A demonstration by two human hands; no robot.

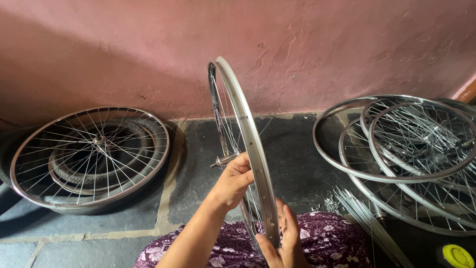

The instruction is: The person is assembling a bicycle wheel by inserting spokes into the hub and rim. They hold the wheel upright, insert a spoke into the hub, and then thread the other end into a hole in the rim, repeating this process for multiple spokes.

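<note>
Standing on edge, the shiny silver spoked bicycle wheel rim (246, 144) was gripped by both hands. Left hand (233, 181) clasped its spokes; right hand (285, 238) cupped its lower edge, seemingly mid-lacing.

A small bicycle-wheel workshop set up on the floor is indicated. The work area is bounded at 12 o'clock by a rough, cracked pink plaster wall (347, 44). The floor (297, 164) is laid in dark stone slabs with pale joints. At 9 o'clock, a spoked wheel (91, 154) is laid flat over a rubber tyre (74, 173). At 3 o'clock, several chrome rims and laced wheels (411, 154) are stacked overlapping. A bundle of loose spokes (364, 218) is laid at 4 o'clock, just beside a scatter of small metal parts (331, 203). A yellow lid (457, 255) is seen at 5 o'clock.
</note>
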